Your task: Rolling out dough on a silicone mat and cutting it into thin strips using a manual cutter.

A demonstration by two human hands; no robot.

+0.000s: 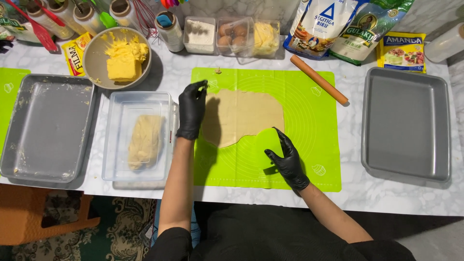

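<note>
Closest in, the right hand (287, 162) in a black glove rests on the green mat (309, 145), grip loosely open, fingertips at the dough's near edge. The dough (244, 117), a flat sheet, lies mid-mat, long axis left to right. The left hand (192, 110) touches its left edge, fingers curled, pinching a scrap. A rolling pin (319, 79) lies on the surface beyond.
</note>
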